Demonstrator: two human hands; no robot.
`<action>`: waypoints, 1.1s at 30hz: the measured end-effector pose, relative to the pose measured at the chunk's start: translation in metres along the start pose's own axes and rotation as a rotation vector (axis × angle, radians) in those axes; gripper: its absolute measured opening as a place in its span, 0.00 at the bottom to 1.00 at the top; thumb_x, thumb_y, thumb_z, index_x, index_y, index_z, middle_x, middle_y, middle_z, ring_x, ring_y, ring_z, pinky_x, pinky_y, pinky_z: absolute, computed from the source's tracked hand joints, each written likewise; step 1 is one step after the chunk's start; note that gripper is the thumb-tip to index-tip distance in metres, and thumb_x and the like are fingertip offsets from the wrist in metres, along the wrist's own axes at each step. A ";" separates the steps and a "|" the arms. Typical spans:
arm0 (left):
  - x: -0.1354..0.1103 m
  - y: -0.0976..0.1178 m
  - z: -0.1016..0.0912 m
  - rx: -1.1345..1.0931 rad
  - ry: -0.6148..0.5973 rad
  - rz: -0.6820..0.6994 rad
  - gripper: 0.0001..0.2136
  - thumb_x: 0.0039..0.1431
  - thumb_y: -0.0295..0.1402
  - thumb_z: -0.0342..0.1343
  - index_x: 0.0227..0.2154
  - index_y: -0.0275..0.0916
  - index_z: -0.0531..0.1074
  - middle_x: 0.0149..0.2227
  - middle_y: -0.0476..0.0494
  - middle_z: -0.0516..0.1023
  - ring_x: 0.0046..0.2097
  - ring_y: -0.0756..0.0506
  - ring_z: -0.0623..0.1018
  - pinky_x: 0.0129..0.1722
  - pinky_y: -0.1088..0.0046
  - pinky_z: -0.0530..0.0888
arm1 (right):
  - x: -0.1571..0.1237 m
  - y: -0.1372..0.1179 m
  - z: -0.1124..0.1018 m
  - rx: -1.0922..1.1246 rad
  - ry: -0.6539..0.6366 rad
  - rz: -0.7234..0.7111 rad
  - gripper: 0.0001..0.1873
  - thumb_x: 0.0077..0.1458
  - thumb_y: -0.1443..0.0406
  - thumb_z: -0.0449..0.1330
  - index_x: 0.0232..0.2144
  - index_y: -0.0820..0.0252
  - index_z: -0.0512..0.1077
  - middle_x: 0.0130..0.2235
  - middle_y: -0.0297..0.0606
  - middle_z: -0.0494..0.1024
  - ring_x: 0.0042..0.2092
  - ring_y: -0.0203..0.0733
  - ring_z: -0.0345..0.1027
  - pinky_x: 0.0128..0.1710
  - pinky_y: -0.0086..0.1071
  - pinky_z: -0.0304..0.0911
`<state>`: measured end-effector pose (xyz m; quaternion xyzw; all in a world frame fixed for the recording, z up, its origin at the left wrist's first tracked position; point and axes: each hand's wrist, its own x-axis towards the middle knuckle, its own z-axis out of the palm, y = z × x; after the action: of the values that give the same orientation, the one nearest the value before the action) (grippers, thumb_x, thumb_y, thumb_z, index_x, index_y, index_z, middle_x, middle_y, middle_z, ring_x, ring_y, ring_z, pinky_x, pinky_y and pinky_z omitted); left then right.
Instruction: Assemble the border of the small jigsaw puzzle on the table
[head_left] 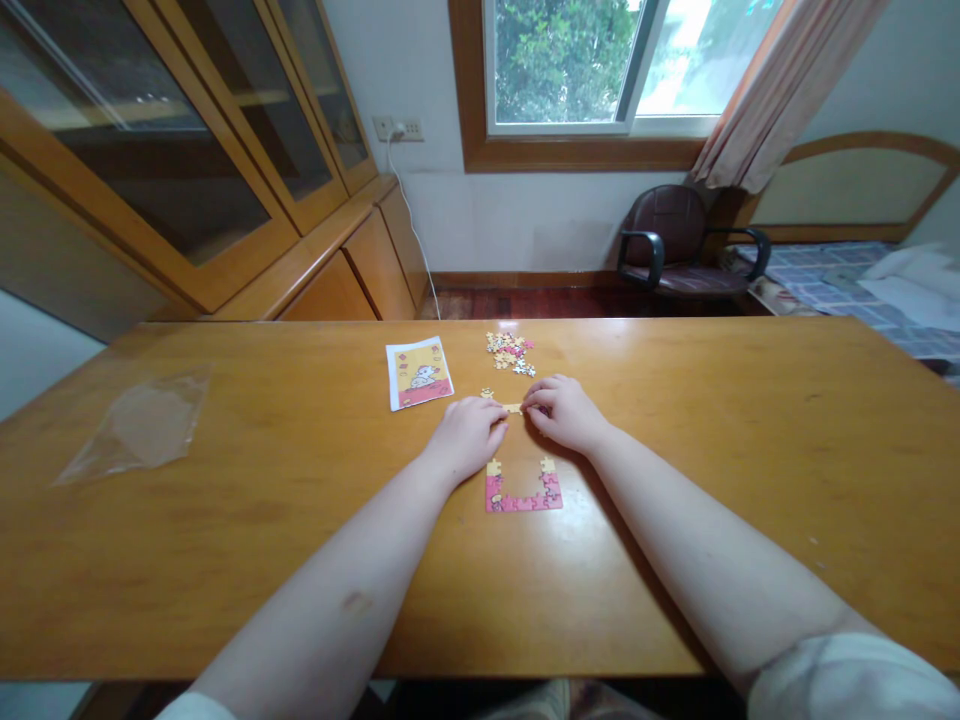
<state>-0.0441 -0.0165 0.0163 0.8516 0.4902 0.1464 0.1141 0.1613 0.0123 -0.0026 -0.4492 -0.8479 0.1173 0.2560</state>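
Observation:
A short strip of yellow puzzle pieces (513, 408) lies on the table between my two hands. My left hand (469, 432) has its fingers closed at the strip's left end. At the right end, the fingers of my right hand (564, 412) are bent and pinched, partly hiding what they hold. Nearer to me lies a U-shaped puzzle border (525, 503), pink along the bottom with yellow tips on both sides. A pile of loose puzzle pieces (508, 350) sits beyond my hands. One more yellow piece (487, 394) lies just above my left fingers.
A reference picture card (420, 374) with a white animal on yellow and pink lies left of the pile. Farther left is a clear plastic bag (142, 425) on the wooden table (300, 560). A cabinet (247, 150) and an armchair (675, 240) stand beyond.

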 end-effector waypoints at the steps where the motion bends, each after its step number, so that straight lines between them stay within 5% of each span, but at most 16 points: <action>1: 0.000 0.000 0.000 0.001 0.003 -0.001 0.12 0.60 0.32 0.51 0.42 0.41 0.77 0.46 0.42 0.79 0.49 0.41 0.75 0.53 0.59 0.69 | 0.000 0.000 -0.001 -0.003 0.012 0.014 0.08 0.53 0.67 0.58 0.30 0.57 0.79 0.38 0.39 0.79 0.41 0.43 0.69 0.46 0.38 0.60; 8: -0.004 0.002 0.002 0.069 -0.059 0.026 0.21 0.59 0.40 0.54 0.55 0.42 0.70 0.63 0.37 0.63 0.64 0.34 0.61 0.62 0.49 0.58 | 0.001 0.002 -0.009 -0.114 0.044 0.233 0.17 0.60 0.62 0.52 0.22 0.58 0.73 0.26 0.38 0.75 0.31 0.39 0.66 0.33 0.31 0.55; 14: -0.004 0.003 0.004 0.100 -0.135 0.011 0.23 0.60 0.43 0.53 0.57 0.43 0.68 0.66 0.37 0.58 0.66 0.33 0.55 0.65 0.48 0.50 | 0.002 -0.003 -0.013 -0.176 -0.023 0.460 0.21 0.62 0.57 0.48 0.24 0.58 0.72 0.27 0.38 0.77 0.29 0.39 0.65 0.29 0.31 0.48; 28: -0.003 0.002 0.006 0.095 -0.123 -0.004 0.24 0.59 0.41 0.54 0.57 0.39 0.67 0.64 0.36 0.61 0.66 0.34 0.56 0.65 0.48 0.50 | 0.001 -0.011 -0.015 -0.068 -0.079 0.459 0.24 0.61 0.55 0.48 0.17 0.59 0.66 0.20 0.36 0.71 0.25 0.36 0.59 0.27 0.29 0.47; 33: -0.003 0.002 0.002 0.041 -0.068 0.022 0.21 0.60 0.38 0.53 0.55 0.38 0.68 0.60 0.38 0.67 0.62 0.37 0.63 0.64 0.51 0.55 | 0.000 -0.007 -0.014 -0.049 0.027 0.445 0.24 0.61 0.54 0.47 0.18 0.58 0.64 0.20 0.34 0.68 0.24 0.35 0.57 0.26 0.29 0.45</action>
<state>-0.0432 -0.0199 0.0148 0.8636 0.4795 0.1087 0.1117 0.1641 0.0080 0.0120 -0.6328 -0.7270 0.1441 0.2241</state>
